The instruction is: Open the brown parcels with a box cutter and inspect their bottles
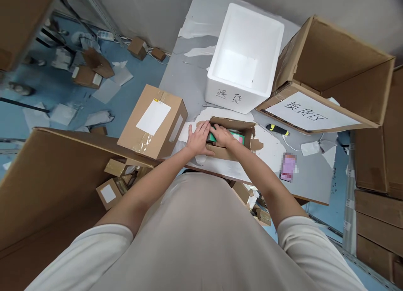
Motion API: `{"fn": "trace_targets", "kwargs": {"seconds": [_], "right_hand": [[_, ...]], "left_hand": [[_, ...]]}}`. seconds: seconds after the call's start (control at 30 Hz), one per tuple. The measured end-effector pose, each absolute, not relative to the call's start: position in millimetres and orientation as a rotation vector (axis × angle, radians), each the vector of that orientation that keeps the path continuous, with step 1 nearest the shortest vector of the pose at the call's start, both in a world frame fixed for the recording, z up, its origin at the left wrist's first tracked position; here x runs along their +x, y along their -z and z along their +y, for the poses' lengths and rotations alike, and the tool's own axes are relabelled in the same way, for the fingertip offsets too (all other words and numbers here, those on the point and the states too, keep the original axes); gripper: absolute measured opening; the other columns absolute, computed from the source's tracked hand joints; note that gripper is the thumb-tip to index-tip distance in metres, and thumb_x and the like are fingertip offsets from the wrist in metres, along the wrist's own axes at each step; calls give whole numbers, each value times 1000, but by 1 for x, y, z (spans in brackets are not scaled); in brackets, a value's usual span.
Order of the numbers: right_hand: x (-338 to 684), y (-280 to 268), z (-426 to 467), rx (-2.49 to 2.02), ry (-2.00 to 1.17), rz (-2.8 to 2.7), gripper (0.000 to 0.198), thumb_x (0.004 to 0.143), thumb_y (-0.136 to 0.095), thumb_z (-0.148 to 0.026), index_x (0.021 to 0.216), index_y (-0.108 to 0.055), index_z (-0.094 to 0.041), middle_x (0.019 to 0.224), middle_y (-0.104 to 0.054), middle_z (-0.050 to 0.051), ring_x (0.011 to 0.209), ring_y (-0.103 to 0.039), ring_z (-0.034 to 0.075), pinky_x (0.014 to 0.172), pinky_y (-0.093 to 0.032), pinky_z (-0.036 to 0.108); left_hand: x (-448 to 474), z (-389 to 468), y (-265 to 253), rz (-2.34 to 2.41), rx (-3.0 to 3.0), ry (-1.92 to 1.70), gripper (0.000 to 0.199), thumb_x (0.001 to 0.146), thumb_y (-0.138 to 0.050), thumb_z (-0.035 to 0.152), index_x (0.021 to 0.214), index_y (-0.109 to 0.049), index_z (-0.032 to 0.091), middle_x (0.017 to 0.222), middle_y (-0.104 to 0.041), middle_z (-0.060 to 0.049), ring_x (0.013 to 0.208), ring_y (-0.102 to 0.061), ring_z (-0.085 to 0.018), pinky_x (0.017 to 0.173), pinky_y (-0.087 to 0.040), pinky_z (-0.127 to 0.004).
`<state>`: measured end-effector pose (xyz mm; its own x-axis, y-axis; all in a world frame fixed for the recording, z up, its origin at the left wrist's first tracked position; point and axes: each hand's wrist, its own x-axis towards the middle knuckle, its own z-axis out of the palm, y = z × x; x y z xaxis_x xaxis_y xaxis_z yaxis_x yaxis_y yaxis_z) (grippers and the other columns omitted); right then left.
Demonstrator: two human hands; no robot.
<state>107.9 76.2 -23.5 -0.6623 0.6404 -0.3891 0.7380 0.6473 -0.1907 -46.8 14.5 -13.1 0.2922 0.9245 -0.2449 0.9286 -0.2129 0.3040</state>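
Observation:
A small opened cardboard box (225, 152) with torn flaps lies near the front edge of the grey table. My left hand (198, 139) spans its left end, thumb along the near side and fingers toward the far side, holding it. Inside sits a green box (238, 137) with a pink patch, partly covered by my right hand (223, 136). The fingers of that hand reach into the cardboard box and curl over the green box; their tips are partly hidden. A torn cardboard flap (256, 144) sticks out at the right end.
A taped carton (151, 121) stands left. Behind are a white foam box (239, 92) and a large open carton (315, 110) with a handwritten sign. A black-and-yellow tool (277, 129) and a blurred phone (288, 167) lie right. Paper and boxes litter the blue floor (78, 102).

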Motion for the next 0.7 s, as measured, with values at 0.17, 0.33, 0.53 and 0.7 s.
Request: {"fn": "trace_targets", "kwargs": {"seconds": [0.17,0.33,0.53,0.7], "right_hand": [[144,-8,77,1187,652,2806,47,72,-62,-29,114,-44,-17,115,-50,12,101,-52,26,85,-44,35],[184,-17,72,1438,776,2936,41,65,-62,-27,100,-41,-21,108,-53,10,98,-53,24,83,-44,34],[219,-60,45,2117,535,2968,45,68,-59,-33,105,-36,-22,121,-48,17,115,-48,31,81,-45,38],[245,-103,-3,2425,323,2747,54,64,-61,-32,110,-34,-21,127,-42,20,116,-48,33,86,-44,42]], "left_hand": [[-47,16,14,1655,2196,-24,125,59,-63,74,151,-10,8,157,-13,-18,144,-11,-37,113,3,-62],[-46,22,12,1660,2218,14,122,59,-63,73,151,-13,9,157,-14,-19,144,-10,-39,112,1,-63],[-40,55,7,1690,2240,81,118,62,-62,69,151,-12,10,157,-12,-19,143,-8,-40,110,2,-67],[-37,98,5,1716,2237,121,119,60,-63,67,151,-13,8,157,-9,-21,143,-6,-42,109,0,-69]]}}
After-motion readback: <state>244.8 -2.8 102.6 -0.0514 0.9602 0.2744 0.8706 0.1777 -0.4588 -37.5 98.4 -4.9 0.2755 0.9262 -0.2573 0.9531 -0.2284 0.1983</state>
